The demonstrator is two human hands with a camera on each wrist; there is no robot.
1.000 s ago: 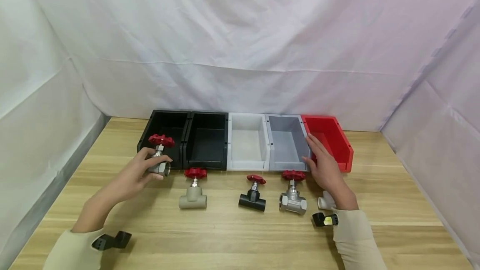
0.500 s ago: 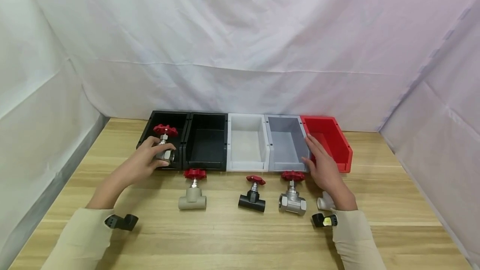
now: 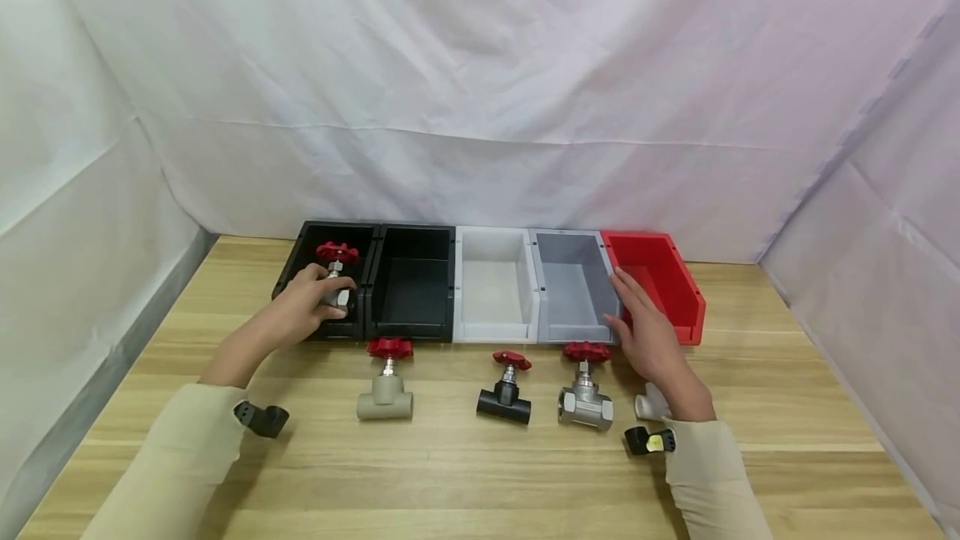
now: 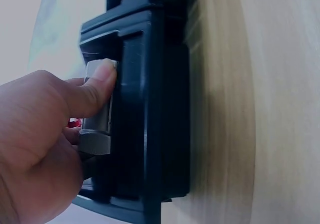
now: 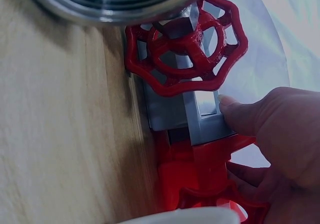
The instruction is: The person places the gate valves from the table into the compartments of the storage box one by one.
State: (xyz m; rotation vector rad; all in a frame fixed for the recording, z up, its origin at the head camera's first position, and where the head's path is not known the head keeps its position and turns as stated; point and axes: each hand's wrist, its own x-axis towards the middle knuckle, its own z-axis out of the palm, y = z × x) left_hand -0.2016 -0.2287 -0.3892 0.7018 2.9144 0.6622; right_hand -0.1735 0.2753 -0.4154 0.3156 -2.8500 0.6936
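Note:
My left hand point(image 3: 303, 304) grips a steel valve with a red handwheel point(image 3: 337, 252) inside the far-left black bin point(image 3: 341, 224). In the left wrist view the thumb presses on the valve's metal body point(image 4: 97, 116), just over the bin's front part. My right hand point(image 3: 651, 338) rests with extended fingers along the side where the grey bin point(image 3: 551, 332) meets the red bin point(image 3: 693, 307). In the right wrist view its thumb point(image 5: 237, 115) touches the grey bin's rim, and it holds nothing.
In front of the bins stand a beige valve point(image 3: 386, 398), a black valve point(image 3: 505, 401) and another steel valve point(image 3: 586, 404). A white fitting point(image 3: 651, 403) is partly hidden under my right wrist. A second black bin point(image 3: 412, 329) and a white bin point(image 3: 495, 329) sit mid-row.
My left hand has carried the steel valve forward and right, from the front edge of the far-left black bin to lower inside it. My right hand has stayed in place.

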